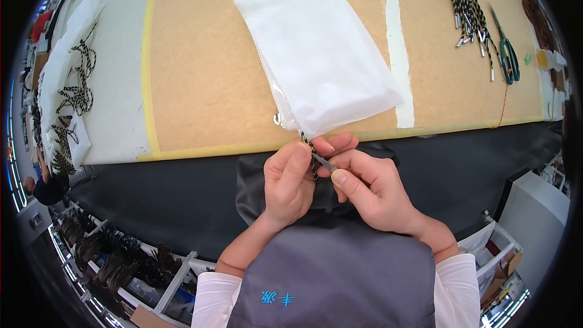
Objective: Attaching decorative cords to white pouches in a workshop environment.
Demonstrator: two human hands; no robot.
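Just off the table's near edge, my left hand (286, 179) pinches a black-and-yellow patterned cord (304, 137) between thumb and fingers. The cord comes from the near corner of a white bag (322, 55), and part of it dangles below my fingers. My right hand (367, 187) is closed on a slim grey metal piece (323, 162), whose narrow end meets the cord by my left fingertips. Its exact kind is hard to make out. A small metallic hook-like part (277, 119) sticks out at the bag's left side.
Patterned cords with metal tips (464, 21) lie at the far right beside green-handled scissors (509, 61). More white bags with cords (76, 91) are piled along the left. A yellow tape strip (147, 73) runs down the tabletop. Another person (51, 189) stands at far left.
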